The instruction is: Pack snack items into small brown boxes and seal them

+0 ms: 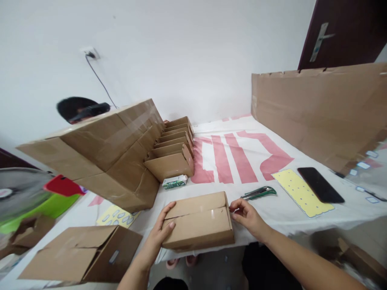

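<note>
A closed cardboard box [199, 227] lies flat at the table's front edge, a seam running across its top. My left hand [157, 235] grips its left end, thumb on top and fingers along the far side. At the box's right end, my right hand [248, 215] is closed with thumb and forefinger pinched against the edge; anything between the fingertips is too small to make out. Just beyond that hand lies a green utility knife [260, 193]. A small green-and-white box [174, 182] sits behind the cardboard box.
Several open cardboard boxes [169, 165] stand in a row beside a tall cardboard partition [121, 149]. Another cardboard box [72, 251] is at front left. A black phone [320, 184] lies by a yellow sheet [302, 193]. Another person's head [77, 108] shows behind the partition.
</note>
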A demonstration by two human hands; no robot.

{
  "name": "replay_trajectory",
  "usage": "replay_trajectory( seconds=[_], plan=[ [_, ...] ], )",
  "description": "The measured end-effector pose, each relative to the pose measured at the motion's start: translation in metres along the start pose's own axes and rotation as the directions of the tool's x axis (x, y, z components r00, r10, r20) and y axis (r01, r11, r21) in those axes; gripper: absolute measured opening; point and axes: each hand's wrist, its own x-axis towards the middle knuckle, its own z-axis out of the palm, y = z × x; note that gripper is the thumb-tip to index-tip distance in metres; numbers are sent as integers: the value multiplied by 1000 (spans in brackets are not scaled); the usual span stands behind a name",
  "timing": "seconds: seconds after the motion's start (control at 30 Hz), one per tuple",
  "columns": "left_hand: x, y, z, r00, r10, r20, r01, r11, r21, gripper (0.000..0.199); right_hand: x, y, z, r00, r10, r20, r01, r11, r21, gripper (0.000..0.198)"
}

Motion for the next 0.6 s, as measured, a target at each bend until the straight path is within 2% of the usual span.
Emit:
replay_trajectory(
  seconds=[0.23,0.4,0.5,0.6],
  plan=[
    [2,-3,-1,1000,-7,7,7,1000,17,71,8,-3,5,998,-25,-52,19,993,-116,21],
    [2,-6,-2,1000,-10,-1,10,1000,11,72,6,-16,2,996,-71,-54,56,968,-243,13],
    [2,-5,-1,1000,8,-19,-8,999,32,71,15,-26,-24,992,-49,-116,11,950,-312,17],
    [3,-4,0,999,40,-21,-39,998,53,72,37,-36,-81,953,-9,-304,-119,908,-402,20]
  ],
)
